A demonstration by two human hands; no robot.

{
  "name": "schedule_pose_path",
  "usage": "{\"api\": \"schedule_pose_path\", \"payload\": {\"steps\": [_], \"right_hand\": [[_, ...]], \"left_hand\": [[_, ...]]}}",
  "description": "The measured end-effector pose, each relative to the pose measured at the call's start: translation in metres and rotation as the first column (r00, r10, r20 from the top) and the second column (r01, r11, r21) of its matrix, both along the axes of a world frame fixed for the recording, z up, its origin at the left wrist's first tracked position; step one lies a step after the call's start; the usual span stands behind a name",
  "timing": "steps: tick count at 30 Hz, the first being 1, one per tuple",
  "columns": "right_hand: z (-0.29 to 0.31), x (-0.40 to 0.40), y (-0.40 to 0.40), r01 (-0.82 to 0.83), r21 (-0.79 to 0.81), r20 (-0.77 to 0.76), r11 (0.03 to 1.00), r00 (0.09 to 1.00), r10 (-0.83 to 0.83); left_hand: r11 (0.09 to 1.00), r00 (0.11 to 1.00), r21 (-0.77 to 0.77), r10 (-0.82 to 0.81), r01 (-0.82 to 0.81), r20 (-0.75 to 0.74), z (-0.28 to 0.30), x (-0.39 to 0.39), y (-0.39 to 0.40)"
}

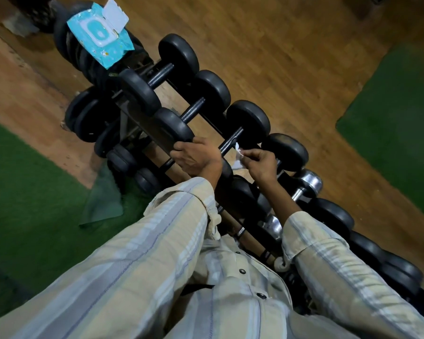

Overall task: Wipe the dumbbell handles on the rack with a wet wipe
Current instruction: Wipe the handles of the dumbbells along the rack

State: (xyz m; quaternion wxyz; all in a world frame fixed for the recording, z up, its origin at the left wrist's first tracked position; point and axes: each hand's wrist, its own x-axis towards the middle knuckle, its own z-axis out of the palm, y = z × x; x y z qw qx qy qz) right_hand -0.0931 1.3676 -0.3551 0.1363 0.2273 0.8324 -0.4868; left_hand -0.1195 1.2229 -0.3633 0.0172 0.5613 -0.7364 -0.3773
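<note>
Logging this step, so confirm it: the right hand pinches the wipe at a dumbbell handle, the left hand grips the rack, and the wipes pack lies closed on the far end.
One detail is wrong. The head view shows the wipes pack with its lid flipped open, not closed. The rest holds: right hand pinches the wipe at the handle, left hand grips the rack.

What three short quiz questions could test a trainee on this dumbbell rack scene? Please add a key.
1. True or false: the lid of the wet wipe pack is closed.
2. Which hand pinches the wet wipe? A) left hand B) right hand
3. Fill in: the left hand rests on a dumbbell ____.

Key: 1. False, the flap stands open. 2. B, the right hand. 3. Head, at the near end of the dumbbell handle beside the wipe.
</note>
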Motion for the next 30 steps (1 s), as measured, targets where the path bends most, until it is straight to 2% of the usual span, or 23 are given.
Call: {"api": "schedule_pose_path", "payload": {"steps": [5,10,13,18,20,23,27,29,30], "right_hand": [[0.006,0.013,0.018,0.026,-0.026,-0.101,0.999,0.994,-0.029],[0.013,0.031,0.051,-0.034,-0.079,-0.139,0.996,0.99,0.023],[0.016,0.05,0.071,-0.017,-0.092,-0.153,0.996,0.988,0.003],[0.016,0.079,0.102,0.001,-0.072,-0.099,0.997,0.995,-0.008],[0.014,0.086,0.113,-0.043,-0.064,-0.106,0.997,0.994,0.036],[0.012,0.092,0.122,-0.126,-0.052,-0.197,0.991,0.974,0.113],[0.01,0.087,0.121,-0.151,0.1,-0.326,0.983,0.929,0.176],[0.004,0.079,0.117,-0.258,0.176,-0.368,0.95,0.878,0.306],[0.002,0.075,0.115,-0.367,0.219,-0.359,0.904,0.831,0.424]], "left_hand": [[0.99,0.993,-0.093,-0.112,0.108,-0.039,0.01,0.015,0.002],[0.943,0.967,-0.27,-0.232,0.196,-0.108,0.028,0.042,0.027],[0.869,0.912,-0.377,-0.391,0.321,-0.123,0.035,0.068,0.049],[0.768,0.806,-0.38,-0.585,0.516,-0.09,0.034,0.113,0.083],[0.731,0.756,-0.364,-0.647,0.577,-0.1,0.035,0.131,0.095],[0.67,0.684,-0.336,-0.723,0.662,-0.094,0.035,0.153,0.107],[0.567,0.592,-0.336,-0.805,0.752,-0.033,0.038,0.169,0.11],[0.506,0.545,-0.337,-0.838,0.794,0.027,0.042,0.172,0.11],[0.488,0.532,-0.334,-0.845,0.806,0.048,0.044,0.173,0.11]]}}
